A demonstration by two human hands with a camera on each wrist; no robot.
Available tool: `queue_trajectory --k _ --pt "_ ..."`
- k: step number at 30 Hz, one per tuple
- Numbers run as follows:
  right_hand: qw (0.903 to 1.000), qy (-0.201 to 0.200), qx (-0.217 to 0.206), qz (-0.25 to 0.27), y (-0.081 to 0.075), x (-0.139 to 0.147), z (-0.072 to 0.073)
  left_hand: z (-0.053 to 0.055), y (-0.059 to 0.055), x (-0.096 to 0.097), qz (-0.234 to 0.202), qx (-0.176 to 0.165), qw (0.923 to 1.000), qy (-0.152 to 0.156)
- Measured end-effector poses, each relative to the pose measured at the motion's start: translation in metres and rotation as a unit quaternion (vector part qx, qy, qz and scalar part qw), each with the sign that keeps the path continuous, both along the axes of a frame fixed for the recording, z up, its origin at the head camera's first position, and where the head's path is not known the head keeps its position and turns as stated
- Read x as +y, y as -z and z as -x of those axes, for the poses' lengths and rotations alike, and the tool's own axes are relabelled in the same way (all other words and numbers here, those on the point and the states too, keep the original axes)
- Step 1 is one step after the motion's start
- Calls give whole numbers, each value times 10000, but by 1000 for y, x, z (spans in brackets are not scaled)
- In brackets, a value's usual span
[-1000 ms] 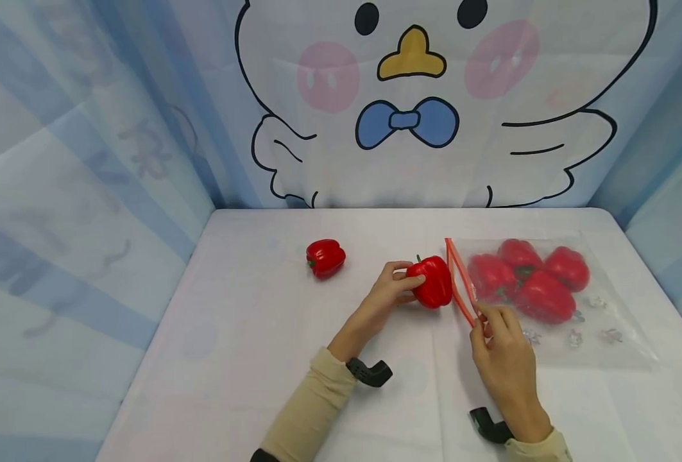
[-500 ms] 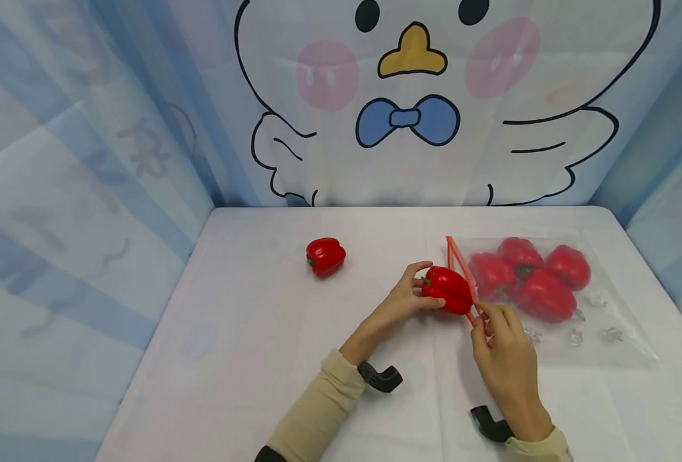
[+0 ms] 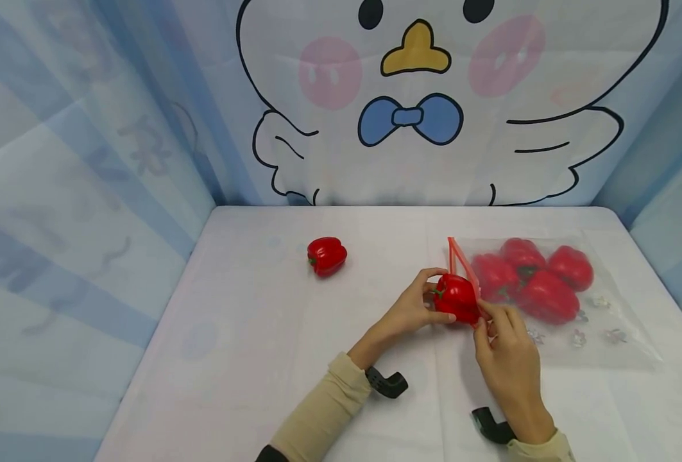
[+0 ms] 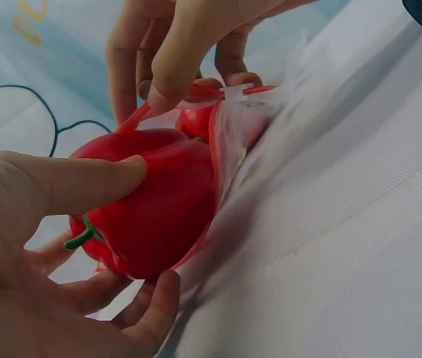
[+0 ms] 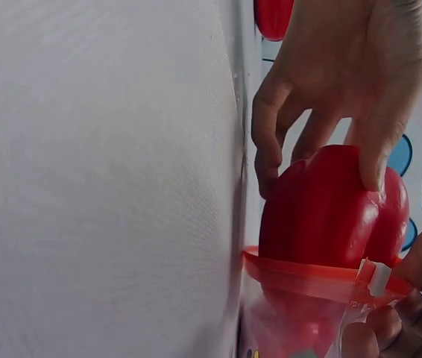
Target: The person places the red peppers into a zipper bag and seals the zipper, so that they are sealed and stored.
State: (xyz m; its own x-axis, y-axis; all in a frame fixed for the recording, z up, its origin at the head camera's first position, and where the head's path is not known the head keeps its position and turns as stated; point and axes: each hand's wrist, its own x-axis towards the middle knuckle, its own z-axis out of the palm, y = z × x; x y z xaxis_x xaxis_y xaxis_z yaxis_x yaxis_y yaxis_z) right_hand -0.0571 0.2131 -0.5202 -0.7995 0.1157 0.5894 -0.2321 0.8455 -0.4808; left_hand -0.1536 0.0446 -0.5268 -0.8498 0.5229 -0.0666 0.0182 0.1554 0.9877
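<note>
1. Left hand (image 3: pixel 411 310) is gripping a red pepper (image 3: pixel 455 298), thumb on one side, fingers on the other. Stem (image 4: pixel 84 235) is facing the palm; blunt end is sitting at the bag mouth, overlapping the rim. How deep it's sitting, I can't tell exactly.
2. Right hand (image 3: pixel 505 346) is pinching the orange-red rim (image 5: pixel 308 272) right beside the white slider (image 5: pixel 379 279). So both hands are working close together at the mouth, each clamped on its own thing.
3. Clear bag (image 3: pixel 606 353) is lying flat on the table (image 3: pixel 271 372), with four bagged peppers (image 3: pixel 548 296) showing through it, all well back from the opening.
4. Step in hand, my read: feeding the pepper through. I'd be pulling the near edge of the rim outward while pushing, not pushing against a slack lip.
5. I'd be leading with the blunt end and aiming along the bag's length. Going in skewed, it'd likely be snagging the zip strip.
6. Pepper is looking about as wide as the gap, so tight fit is the main risk. I'd be tilting it slightly, and letting go only once the shoulder is clearing the rim.
7. Spare pepper (image 3: pixel 326 256) is lying on the table, well apart from both hands.
</note>
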Motion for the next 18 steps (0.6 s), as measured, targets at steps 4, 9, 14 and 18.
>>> queue_trajectory --k 4,9,14,18 --pt "10000 -30 42 22 0 0 0 -1 3 3 -9 137 9999 57" --pt "10000 -35 55 29 1 1 1 -1 6 6 -116 212 9995 194" --pt "9999 -57 92 -2 1 1 1 0 7 6 -341 111 9987 371" --pt "9999 -85 129 -19 2 2 2 0 8 6 -409 60 9979 499"
